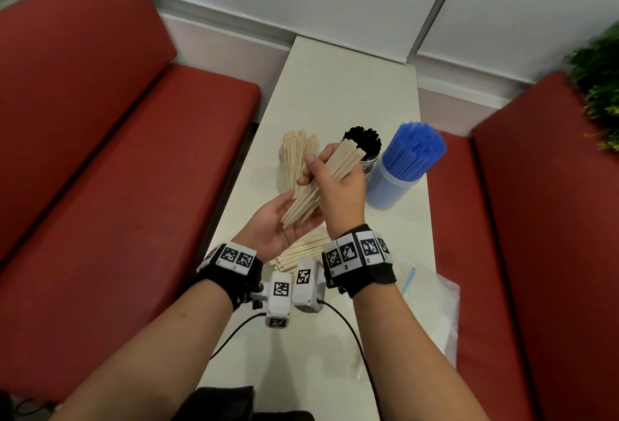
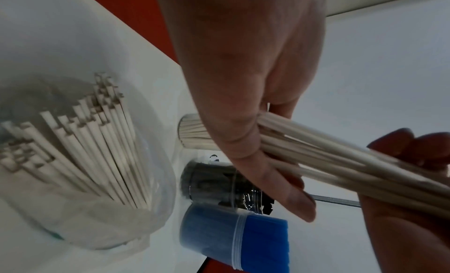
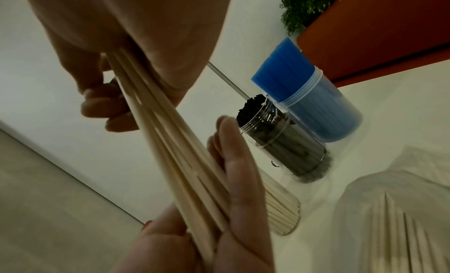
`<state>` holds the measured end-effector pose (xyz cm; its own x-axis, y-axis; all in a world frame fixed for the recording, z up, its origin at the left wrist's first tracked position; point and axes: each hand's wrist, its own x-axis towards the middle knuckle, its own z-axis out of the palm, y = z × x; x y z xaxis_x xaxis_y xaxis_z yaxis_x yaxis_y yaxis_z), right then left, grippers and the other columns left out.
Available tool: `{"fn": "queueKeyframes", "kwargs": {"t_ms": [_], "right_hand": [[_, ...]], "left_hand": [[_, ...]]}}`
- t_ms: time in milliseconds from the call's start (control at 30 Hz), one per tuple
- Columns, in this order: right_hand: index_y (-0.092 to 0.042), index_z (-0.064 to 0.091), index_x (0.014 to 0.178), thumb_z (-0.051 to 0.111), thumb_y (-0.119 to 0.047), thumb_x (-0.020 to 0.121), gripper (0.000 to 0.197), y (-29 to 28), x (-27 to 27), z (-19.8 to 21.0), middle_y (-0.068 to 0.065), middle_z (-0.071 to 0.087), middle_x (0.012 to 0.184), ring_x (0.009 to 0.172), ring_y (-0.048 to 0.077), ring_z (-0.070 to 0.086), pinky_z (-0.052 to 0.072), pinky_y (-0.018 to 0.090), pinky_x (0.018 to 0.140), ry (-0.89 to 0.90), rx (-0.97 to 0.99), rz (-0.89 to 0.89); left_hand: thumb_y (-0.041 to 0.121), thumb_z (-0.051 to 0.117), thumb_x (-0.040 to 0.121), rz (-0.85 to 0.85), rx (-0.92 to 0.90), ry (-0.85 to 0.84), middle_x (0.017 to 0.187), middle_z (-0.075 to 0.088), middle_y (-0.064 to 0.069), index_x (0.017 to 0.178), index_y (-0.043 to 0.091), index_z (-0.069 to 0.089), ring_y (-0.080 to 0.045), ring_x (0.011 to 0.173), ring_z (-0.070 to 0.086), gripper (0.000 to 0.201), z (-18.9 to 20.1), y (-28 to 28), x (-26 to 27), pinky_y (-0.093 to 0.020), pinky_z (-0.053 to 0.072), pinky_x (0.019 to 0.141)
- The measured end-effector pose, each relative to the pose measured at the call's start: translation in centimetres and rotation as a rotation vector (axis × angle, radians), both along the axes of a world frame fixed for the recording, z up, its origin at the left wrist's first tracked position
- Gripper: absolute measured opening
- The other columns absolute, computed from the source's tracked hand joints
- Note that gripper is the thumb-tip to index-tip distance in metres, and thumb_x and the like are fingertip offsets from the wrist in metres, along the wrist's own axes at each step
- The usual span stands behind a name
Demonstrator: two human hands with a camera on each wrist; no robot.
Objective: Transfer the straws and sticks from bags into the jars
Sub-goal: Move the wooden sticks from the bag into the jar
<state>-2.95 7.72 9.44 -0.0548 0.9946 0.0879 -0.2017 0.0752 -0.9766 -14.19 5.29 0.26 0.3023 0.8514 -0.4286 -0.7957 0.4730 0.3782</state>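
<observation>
- A person's right hand [image 1: 338,182] is raised above a narrow white table [image 1: 345,92], its fingers [image 3: 97,107] curled round a bundle of pale wooden sticks [image 1: 321,179].
- The bundle slants, its upper end toward the jars and its lower end fanning out onto the left hand [image 1: 278,223].
- The left hand lies palm up just under the right hand, fingers straight and relaxed, with the lower stick ends resting against the palm; it does not grip them.
- Behind the hands, three clear jars stand in a row across the table.
- The jar of wooden sticks [image 1: 293,166] is at the left end of the row, already fairly full, with its sticks standing upright.
- The jar of black straws [image 1: 365,149] is in the middle, just beside the stick jar.
- The jar of blue straws [image 1: 402,172] is at the right end, the largest of the three, with the straws rising well above its rim.
- More loose wooden sticks [image 1: 301,253] lie on the table below the hands, inside a clear plastic bag [image 2: 116,229] in the left wrist view.
- Another clear plastic bag [image 1: 432,303] with a blue strip at its mouth lies flat on the table, nearer the person than the blue straw jar.
- Red padded benches [image 1: 117,159] run along both sides of the table.
- A green plant [image 1: 603,85] sits beyond the right bench, by the white wall.
</observation>
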Motion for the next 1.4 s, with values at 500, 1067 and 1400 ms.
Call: {"fn": "queueKeyframes", "kwargs": {"t_ms": [500, 1067, 1400], "right_hand": [[-0.024, 0.062, 0.066, 0.075, -0.022, 0.085, 0.024, -0.2, 1.9, -2.7, 0.0, 0.043, 0.048, 0.04, 0.017, 0.041, 0.042, 0.028, 0.046, -0.176, -0.248, 0.664], [0.002, 0.043, 0.138, 0.043, 0.029, 0.077, 0.067, -1.3, 3.1, -6.0, 0.029, 0.056, 0.118, 0.101, 0.04, 0.068, 0.055, 0.043, 0.097, 0.363, -0.644, 0.552], [0.005, 0.047, 0.139, 0.051, 0.003, 0.09, 0.049, -0.7, 4.1, -6.3, 0.032, 0.05, 0.141, 0.13, 0.044, 0.054, 0.042, 0.052, 0.112, 0.585, -0.669, 0.597]], "left_hand": [[0.071, 0.04, 0.09, -0.281, 0.533, 0.431, 0.133, 0.064, -0.019, 0.134, 0.004, 0.06, -0.031, 0.125, 0.061, 0.082, 7.2, 1.8, -2.8, -0.033, 0.053, 0.098], [0.016, 0.069, 0.091, 0.134, 0.778, 0.694, 0.042, 0.023, -0.003, 0.051, 0.014, 0.035, -0.02, 0.036, 0.026, 0.052, 13.3, 1.7, 1.0, -0.031, 0.045, 0.052], [0.018, 0.071, 0.091, 0.204, 0.691, 0.696, 0.043, 0.025, -0.002, 0.057, 0.009, 0.027, -0.019, 0.036, 0.027, 0.057, 12.0, 3.0, 0.5, -0.032, 0.045, 0.052]]}}
